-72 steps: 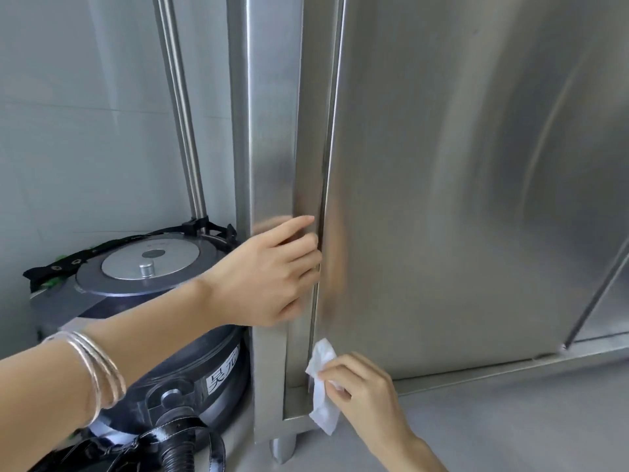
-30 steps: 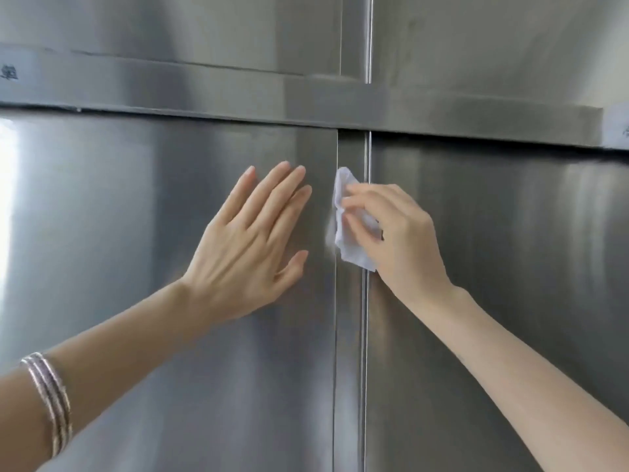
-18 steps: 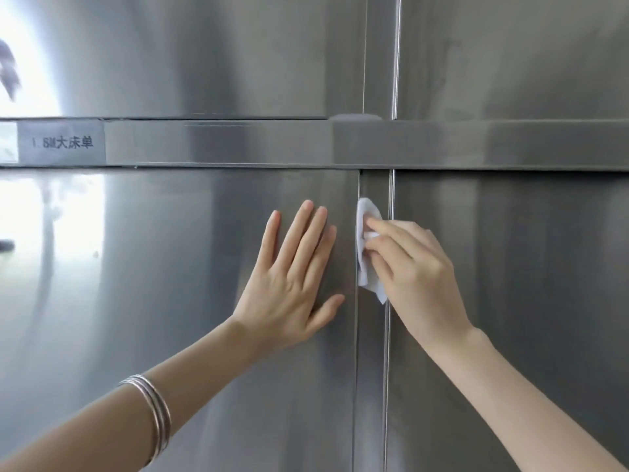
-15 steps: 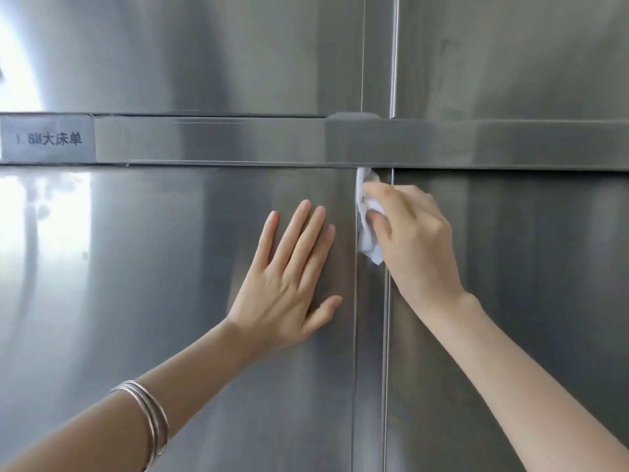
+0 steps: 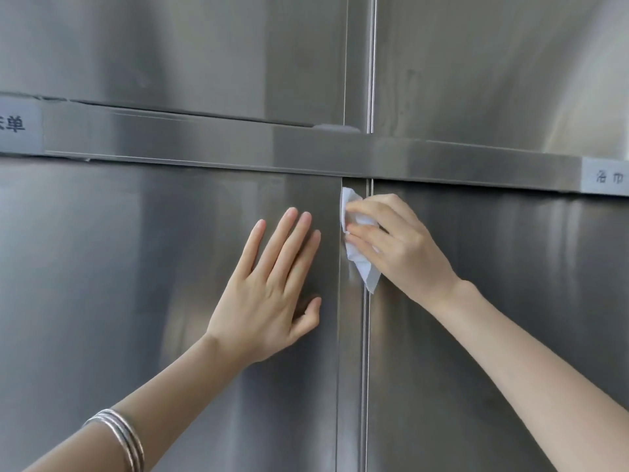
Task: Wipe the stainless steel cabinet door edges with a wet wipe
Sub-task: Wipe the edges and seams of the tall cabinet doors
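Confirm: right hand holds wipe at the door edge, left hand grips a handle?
No: head view shows the left hand flat on the left door, gripping no handle. The right hand does hold the wipe at the door edge.

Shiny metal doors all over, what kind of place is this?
Probably a storeroom or service room, perhaps for linen. A big stainless steel cabinet fills the view, a label with Chinese writing sits on its crossbar, and the right hand holds a wet wipe at a door edge.
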### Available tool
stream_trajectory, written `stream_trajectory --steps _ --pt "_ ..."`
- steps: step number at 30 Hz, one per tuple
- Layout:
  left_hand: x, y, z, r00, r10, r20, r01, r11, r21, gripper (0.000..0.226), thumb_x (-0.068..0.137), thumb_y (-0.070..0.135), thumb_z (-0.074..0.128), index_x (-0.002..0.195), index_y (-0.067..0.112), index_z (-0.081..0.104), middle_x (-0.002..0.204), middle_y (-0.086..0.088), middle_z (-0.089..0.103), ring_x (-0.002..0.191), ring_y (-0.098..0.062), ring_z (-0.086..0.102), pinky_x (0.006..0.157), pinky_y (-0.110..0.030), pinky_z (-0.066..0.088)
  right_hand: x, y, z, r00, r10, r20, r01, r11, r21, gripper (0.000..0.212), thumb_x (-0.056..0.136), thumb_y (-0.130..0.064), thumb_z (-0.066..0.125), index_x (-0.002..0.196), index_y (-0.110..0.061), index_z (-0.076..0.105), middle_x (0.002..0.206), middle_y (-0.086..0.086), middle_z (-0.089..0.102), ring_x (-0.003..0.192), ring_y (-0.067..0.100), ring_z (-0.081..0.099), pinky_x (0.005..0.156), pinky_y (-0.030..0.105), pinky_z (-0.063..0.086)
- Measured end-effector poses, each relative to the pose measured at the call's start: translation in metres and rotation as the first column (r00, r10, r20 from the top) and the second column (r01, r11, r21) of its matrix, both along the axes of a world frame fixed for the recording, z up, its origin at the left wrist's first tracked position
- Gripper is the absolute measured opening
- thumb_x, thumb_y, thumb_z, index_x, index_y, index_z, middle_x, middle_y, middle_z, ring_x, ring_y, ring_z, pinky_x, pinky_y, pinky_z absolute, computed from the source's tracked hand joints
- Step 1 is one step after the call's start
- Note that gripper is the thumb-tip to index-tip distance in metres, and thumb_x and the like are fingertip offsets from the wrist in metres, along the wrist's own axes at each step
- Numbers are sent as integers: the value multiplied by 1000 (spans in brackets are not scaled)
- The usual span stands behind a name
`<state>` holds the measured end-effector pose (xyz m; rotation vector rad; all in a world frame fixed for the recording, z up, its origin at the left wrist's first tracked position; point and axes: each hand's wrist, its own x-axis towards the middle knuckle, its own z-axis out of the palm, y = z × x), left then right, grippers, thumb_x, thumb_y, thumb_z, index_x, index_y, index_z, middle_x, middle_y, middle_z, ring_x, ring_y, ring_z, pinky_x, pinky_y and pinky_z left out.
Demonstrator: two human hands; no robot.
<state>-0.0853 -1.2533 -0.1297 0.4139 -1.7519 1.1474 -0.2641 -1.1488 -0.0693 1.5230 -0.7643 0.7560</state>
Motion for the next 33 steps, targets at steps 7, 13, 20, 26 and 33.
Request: stream_trajectory --steps 7,13,20,26,33 --pt "0 3 2 1000 6 -1 -6 1000 3 72 88 41 45 145 -3 37 156 -21 26 146 -35 21 116 -55 23 -6 -2 -38 995 -95 0 95 993 75 26 87 -7 64 106 11 65 119 19 62 109 29 61 92 34 51" --pt "1 2 2 1000 9 9 -9 1000 4 73 86 42 46 144 -2 38 155 -21 27 147 -34 20 116 -54 21 5 -10 9 993 -42 113 51 996 -78 14 87 0 63 99 4 70 108 13 68 96 29 64 86 38 51" --pt "1 4 2 1000 12 -1 -12 1000 0 72 86 40 47 144 -2 39 155 -21 28 146 -34 22 116 -54 22 12 -9 -21 981 30 193 -18 998 -59 12 83 8 61 90 6 71 98 14 70 88 30 67 72 40 55" --pt "-1 1 1 1000 -4 -4 4 1000 4 72 87 40 46 144 -2 38 155 -21 27 146 -34 20 117 -54 20 19 -16 -19 944 55 324 -19 994 -111 15 87 -1 57 91 3 71 97 11 70 86 27 65 75 36 54" --pt "3 9 3 999 32 34 -34 998 56 73 88 41 45 145 -3 35 155 -22 27 146 -34 22 118 -54 18 19 6 -88 968 -47 246 31 997 70 17 89 2 56 90 4 72 102 11 70 88 26 67 73 35 55"
